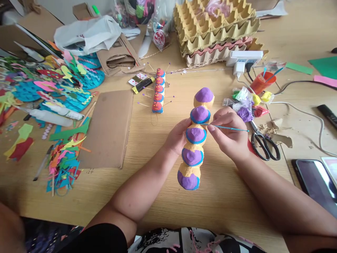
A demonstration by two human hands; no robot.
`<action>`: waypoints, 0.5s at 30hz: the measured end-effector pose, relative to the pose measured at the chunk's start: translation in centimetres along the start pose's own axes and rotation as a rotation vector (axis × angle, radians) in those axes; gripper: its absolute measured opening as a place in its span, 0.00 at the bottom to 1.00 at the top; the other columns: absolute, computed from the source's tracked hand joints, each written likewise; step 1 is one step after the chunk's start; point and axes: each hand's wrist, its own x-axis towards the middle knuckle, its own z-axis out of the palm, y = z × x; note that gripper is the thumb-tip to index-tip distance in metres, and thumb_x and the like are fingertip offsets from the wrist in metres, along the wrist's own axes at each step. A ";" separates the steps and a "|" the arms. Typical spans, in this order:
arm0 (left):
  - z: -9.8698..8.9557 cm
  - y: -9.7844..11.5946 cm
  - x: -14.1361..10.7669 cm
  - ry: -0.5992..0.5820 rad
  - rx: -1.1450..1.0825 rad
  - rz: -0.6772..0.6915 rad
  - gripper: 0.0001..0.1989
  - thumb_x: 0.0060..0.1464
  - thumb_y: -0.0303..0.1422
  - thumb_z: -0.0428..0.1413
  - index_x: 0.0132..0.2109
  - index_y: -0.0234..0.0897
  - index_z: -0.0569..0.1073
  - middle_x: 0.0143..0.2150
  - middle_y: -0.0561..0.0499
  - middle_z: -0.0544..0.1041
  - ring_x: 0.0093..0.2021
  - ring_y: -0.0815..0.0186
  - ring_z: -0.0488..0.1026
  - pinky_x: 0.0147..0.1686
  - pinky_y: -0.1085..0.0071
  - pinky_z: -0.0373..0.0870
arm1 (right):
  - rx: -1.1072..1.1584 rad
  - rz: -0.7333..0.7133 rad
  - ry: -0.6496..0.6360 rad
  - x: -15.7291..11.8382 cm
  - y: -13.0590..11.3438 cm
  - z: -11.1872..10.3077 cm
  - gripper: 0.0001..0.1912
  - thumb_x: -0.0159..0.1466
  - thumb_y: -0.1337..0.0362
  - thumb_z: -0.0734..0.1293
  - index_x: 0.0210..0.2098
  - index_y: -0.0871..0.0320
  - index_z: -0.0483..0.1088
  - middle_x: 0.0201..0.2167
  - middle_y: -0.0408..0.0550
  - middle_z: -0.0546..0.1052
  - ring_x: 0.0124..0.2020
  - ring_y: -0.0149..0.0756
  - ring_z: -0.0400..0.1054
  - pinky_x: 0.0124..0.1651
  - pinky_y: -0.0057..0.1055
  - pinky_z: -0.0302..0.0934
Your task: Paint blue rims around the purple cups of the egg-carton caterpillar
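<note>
An egg-carton caterpillar (194, 156), a row of yellow bumps capped in purple clay, is held above the table. Blue clay edges several of its bumps. My left hand (178, 137) grips its left side near the upper bumps, with the fingers partly hidden behind it. Between the thumb and fingertips of my right hand (228, 133) is a thin blue modelling stick (229, 128), its tip touching the edge of the second bump from the top. Farther back stands a smaller finished-looking caterpillar (158, 93) in red and blue, with pin-like legs.
Stacked egg trays (210, 38) and a power strip (243, 57) are at the back right. Scissors (264, 144), clay bags (244, 105), an orange cup (262, 84) and a phone (313, 179) lie on the right. Cardboard (106, 130) and paper scraps (65, 158) occupy the left.
</note>
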 end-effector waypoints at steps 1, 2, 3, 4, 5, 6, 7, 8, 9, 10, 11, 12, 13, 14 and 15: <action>-0.1 -0.1 0.0 -0.007 -0.001 0.001 0.23 0.51 0.60 0.68 0.35 0.45 0.79 0.29 0.48 0.78 0.31 0.55 0.77 0.31 0.60 0.71 | 0.007 0.003 -0.001 0.0 -0.1 0.0 0.05 0.68 0.64 0.75 0.38 0.48 0.76 0.34 0.42 0.73 0.37 0.37 0.71 0.42 0.40 0.66; -0.1 -0.1 0.0 -0.010 -0.001 0.008 0.23 0.51 0.60 0.68 0.35 0.45 0.79 0.29 0.48 0.78 0.31 0.56 0.77 0.31 0.60 0.71 | 0.012 0.008 0.003 0.1 -0.1 0.0 0.05 0.68 0.64 0.75 0.38 0.48 0.76 0.35 0.42 0.73 0.38 0.37 0.70 0.43 0.40 0.66; -0.2 -0.2 0.0 -0.009 0.000 0.021 0.23 0.51 0.60 0.68 0.34 0.45 0.79 0.30 0.48 0.78 0.31 0.56 0.77 0.32 0.60 0.71 | 0.015 0.015 0.009 0.1 -0.2 0.0 0.05 0.68 0.64 0.75 0.38 0.48 0.76 0.35 0.42 0.73 0.38 0.37 0.70 0.43 0.40 0.66; -0.2 -0.3 0.1 -0.004 0.002 0.039 0.23 0.52 0.60 0.68 0.34 0.45 0.79 0.30 0.48 0.78 0.32 0.56 0.77 0.32 0.60 0.72 | 0.016 0.026 0.016 0.2 -0.2 0.0 0.05 0.68 0.63 0.76 0.37 0.49 0.76 0.34 0.42 0.73 0.38 0.37 0.70 0.43 0.40 0.66; -0.3 -0.3 0.1 0.001 0.006 0.054 0.23 0.52 0.60 0.68 0.34 0.45 0.79 0.30 0.48 0.78 0.32 0.55 0.77 0.33 0.60 0.72 | 0.020 0.041 0.024 0.2 -0.2 0.1 0.06 0.68 0.61 0.76 0.36 0.49 0.76 0.34 0.43 0.73 0.37 0.37 0.70 0.43 0.40 0.66; -0.3 -0.4 0.1 0.005 0.012 0.065 0.23 0.52 0.60 0.68 0.34 0.45 0.79 0.30 0.48 0.78 0.33 0.55 0.78 0.33 0.59 0.73 | 0.030 0.061 0.029 0.2 -0.3 0.1 0.07 0.68 0.59 0.76 0.35 0.50 0.76 0.34 0.43 0.73 0.37 0.37 0.70 0.43 0.41 0.66; -0.3 -0.4 0.1 0.008 0.018 0.072 0.23 0.52 0.60 0.68 0.34 0.45 0.79 0.31 0.48 0.79 0.33 0.55 0.78 0.33 0.59 0.73 | 0.048 0.084 0.033 0.2 -0.3 0.1 0.09 0.68 0.58 0.77 0.34 0.50 0.75 0.33 0.43 0.73 0.37 0.37 0.70 0.43 0.41 0.66; -0.3 -0.4 0.1 0.008 0.023 0.076 0.24 0.52 0.61 0.68 0.34 0.46 0.79 0.31 0.48 0.79 0.33 0.55 0.78 0.34 0.59 0.74 | 0.071 0.109 0.034 0.2 -0.3 0.2 0.10 0.67 0.56 0.77 0.34 0.50 0.75 0.33 0.44 0.74 0.37 0.37 0.70 0.43 0.41 0.67; -0.3 -0.4 0.2 0.003 0.028 0.077 0.24 0.52 0.61 0.67 0.34 0.46 0.80 0.31 0.48 0.79 0.34 0.55 0.78 0.34 0.59 0.74 | 0.096 0.134 0.034 0.2 -0.3 0.2 0.12 0.67 0.54 0.78 0.33 0.50 0.75 0.33 0.44 0.74 0.37 0.38 0.70 0.43 0.41 0.67; -0.3 -0.5 0.2 -0.004 0.031 0.079 0.24 0.52 0.61 0.67 0.34 0.46 0.80 0.32 0.48 0.80 0.34 0.55 0.79 0.35 0.59 0.74 | 0.118 0.153 0.034 0.2 -0.3 0.3 0.13 0.66 0.53 0.78 0.33 0.51 0.75 0.34 0.44 0.74 0.37 0.38 0.70 0.44 0.41 0.67; -0.4 -0.6 0.3 -0.007 0.031 0.084 0.23 0.52 0.61 0.67 0.35 0.47 0.80 0.32 0.49 0.80 0.35 0.55 0.79 0.35 0.59 0.75 | 0.130 0.167 0.035 0.1 -0.2 0.3 0.14 0.65 0.52 0.79 0.33 0.51 0.75 0.34 0.44 0.74 0.37 0.38 0.70 0.43 0.41 0.68; -0.4 -0.7 0.4 -0.007 0.030 0.089 0.23 0.52 0.61 0.67 0.35 0.47 0.80 0.32 0.49 0.80 0.35 0.55 0.79 0.36 0.59 0.75 | 0.129 0.173 0.039 0.1 -0.2 0.3 0.14 0.64 0.51 0.80 0.32 0.51 0.75 0.34 0.44 0.74 0.37 0.38 0.70 0.43 0.41 0.67; -0.5 -0.8 0.5 -0.002 0.028 0.091 0.23 0.52 0.61 0.67 0.34 0.47 0.80 0.32 0.49 0.80 0.36 0.55 0.80 0.36 0.59 0.75 | 0.117 0.174 0.045 0.0 -0.1 0.4 0.15 0.63 0.51 0.80 0.32 0.51 0.75 0.33 0.44 0.74 0.37 0.38 0.70 0.43 0.41 0.67; -0.6 -0.9 0.5 0.009 0.025 0.092 0.23 0.51 0.61 0.68 0.33 0.47 0.79 0.32 0.49 0.80 0.36 0.54 0.80 0.36 0.60 0.74 | 0.101 0.171 0.052 0.0 -0.1 0.4 0.15 0.63 0.51 0.81 0.32 0.50 0.75 0.33 0.44 0.75 0.37 0.38 0.70 0.43 0.41 0.67; -0.7 -1.0 0.6 0.025 0.020 0.093 0.22 0.51 0.60 0.68 0.33 0.47 0.79 0.31 0.49 0.80 0.37 0.54 0.81 0.37 0.60 0.74 | 0.085 0.166 0.060 0.0 0.0 0.4 0.14 0.63 0.52 0.81 0.33 0.50 0.75 0.33 0.44 0.75 0.37 0.38 0.70 0.43 0.41 0.66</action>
